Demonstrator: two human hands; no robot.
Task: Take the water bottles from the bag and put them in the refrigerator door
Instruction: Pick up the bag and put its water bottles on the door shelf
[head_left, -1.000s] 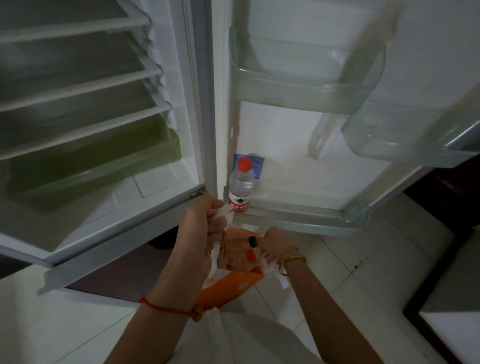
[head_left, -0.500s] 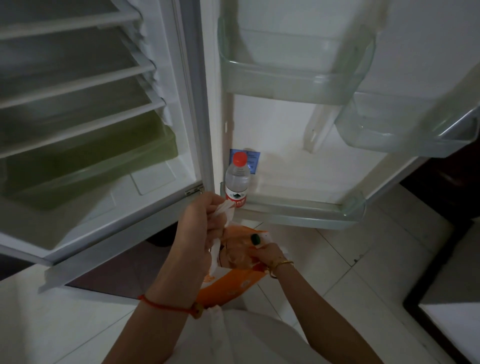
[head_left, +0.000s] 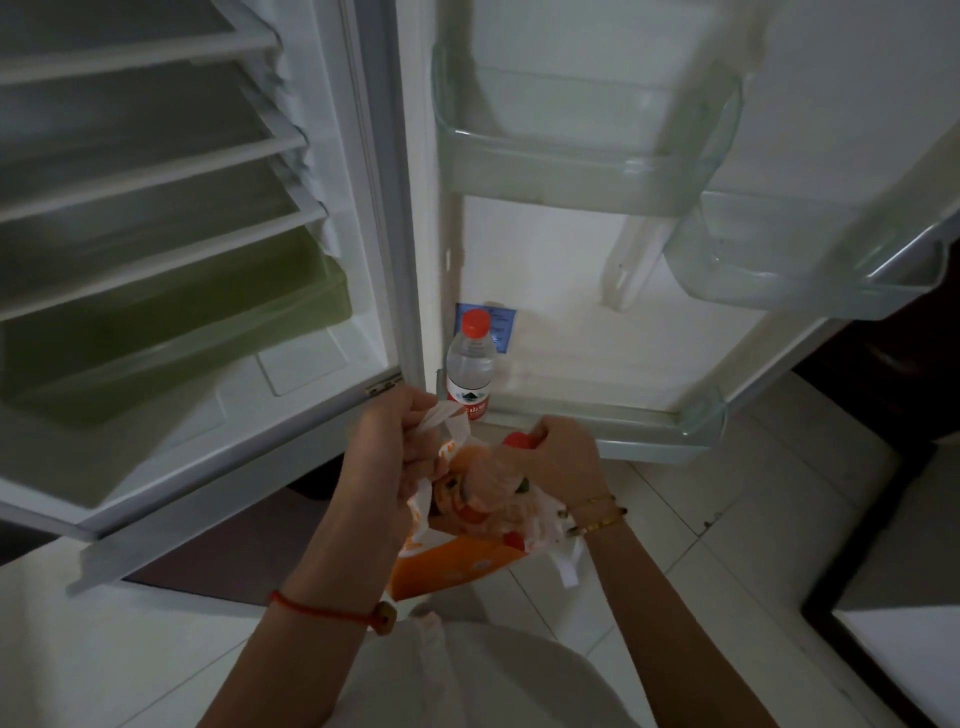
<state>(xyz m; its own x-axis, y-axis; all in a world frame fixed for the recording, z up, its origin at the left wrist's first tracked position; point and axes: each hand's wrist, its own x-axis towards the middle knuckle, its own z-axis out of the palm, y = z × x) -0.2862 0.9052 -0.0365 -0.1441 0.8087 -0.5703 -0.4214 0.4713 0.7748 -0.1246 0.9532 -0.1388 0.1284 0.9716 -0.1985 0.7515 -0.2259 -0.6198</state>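
Head view: one clear plastic red-capped water bottle (head_left: 470, 364) is stood upright in the bottom clear refrigerator door shelf (head_left: 701, 421). The orange-and-white plastic bag (head_left: 447, 558) is held by the clenched left hand (head_left: 395, 441). A second red-capped bottle (head_left: 511, 457), partly out of the bag, is clamped in the right hand (head_left: 563, 462). More red is seen inside; count unclear.

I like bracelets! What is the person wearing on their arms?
The left wrist has a thin red string bracelet with a small brownish bead. The right wrist has gold-coloured bangles. Both arms are bare, with no sleeves in view. No rings can be made out.
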